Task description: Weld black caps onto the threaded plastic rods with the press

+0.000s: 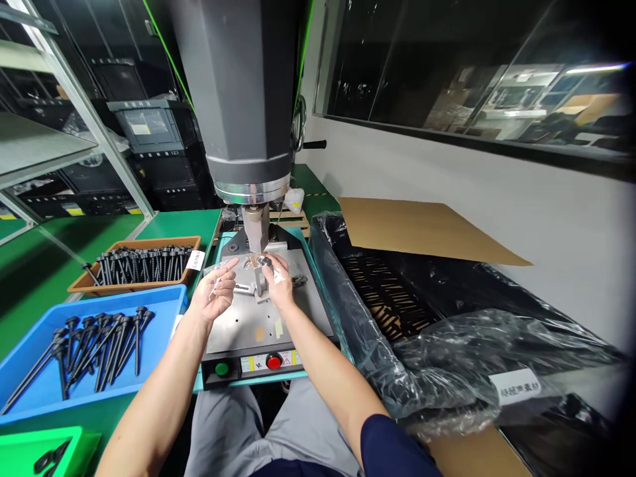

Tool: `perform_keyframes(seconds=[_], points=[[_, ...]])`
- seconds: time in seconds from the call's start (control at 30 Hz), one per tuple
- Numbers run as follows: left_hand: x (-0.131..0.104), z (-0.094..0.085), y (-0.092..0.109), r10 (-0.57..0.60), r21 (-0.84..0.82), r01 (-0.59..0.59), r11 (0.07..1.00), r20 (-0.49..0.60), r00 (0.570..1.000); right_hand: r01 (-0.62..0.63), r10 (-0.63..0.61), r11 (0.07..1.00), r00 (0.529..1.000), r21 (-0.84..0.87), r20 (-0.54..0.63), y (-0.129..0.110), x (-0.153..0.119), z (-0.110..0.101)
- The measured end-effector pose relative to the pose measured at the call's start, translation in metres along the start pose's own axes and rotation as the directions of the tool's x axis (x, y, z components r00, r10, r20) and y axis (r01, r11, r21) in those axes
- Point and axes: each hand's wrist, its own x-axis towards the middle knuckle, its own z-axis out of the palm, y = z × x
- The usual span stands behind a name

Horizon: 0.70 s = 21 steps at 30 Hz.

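Filling the right of my view, the plastic-lined box (368, 344) sits beside the station, its open side facing up, I judge, so its dark contents lie within reach; the grey machine head (248, 106) comes next, standing directly above the base plate (226, 334), presumably to line up with the metal fixture (260, 285) beneath it. A cardboard sheet (427, 228) overlaps the box's far side, while the blue tray (163, 298), orange tray (130, 283) and green tray (67, 440) line the left, likely to separate stock. From my remote seat I have the right hand (281, 285) narrowed, thumb and finger pinching a small dark part (267, 262) right by the fixture, probably for fine control; the left hand (216, 291) has its index finger stretched toward the fixture and the others curled, and I cannot tell whether it grips anything. Counting down in size, I have one box, one machine head, one sheet, three trays, one fixture, over a dozen overlapping long-stemmed pieces (138, 341) in blue, more in orange beyond exact counting, one red button (273, 361), one green button (221, 369) and one pinched part
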Motion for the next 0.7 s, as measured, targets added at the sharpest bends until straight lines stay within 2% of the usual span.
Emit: perform_keyframes(seconds=[0.1,0.23,0.4,0.6,0.7], points=[[0.002,0.002,0.000,-0.001,0.024,0.002,1.000,-0.012,1.000,-0.025,0.026,0.999,1.000,0.034,-0.007,0.001,0.009,0.011],[0.003,0.003,-0.001,0.008,0.038,-0.008,0.999,-0.001,1.000,-0.128,0.129,0.990,0.992,0.067,-0.012,0.004,0.019,0.019],[0.004,0.000,0.001,0.016,0.056,-0.015,0.998,-0.006,1.000,-0.266,0.254,0.956,0.962,0.126,0.103,0.003,0.028,0.014],[0.004,-0.001,0.001,0.007,0.045,-0.005,0.999,-0.050,0.999,-0.188,0.178,0.978,0.977,0.085,0.116,0.004,0.034,0.007],[0.003,-0.001,0.000,0.009,0.065,-0.006,0.998,-0.058,0.998,-0.197,0.186,0.977,0.975,0.087,0.119,0.005,0.036,0.009]])
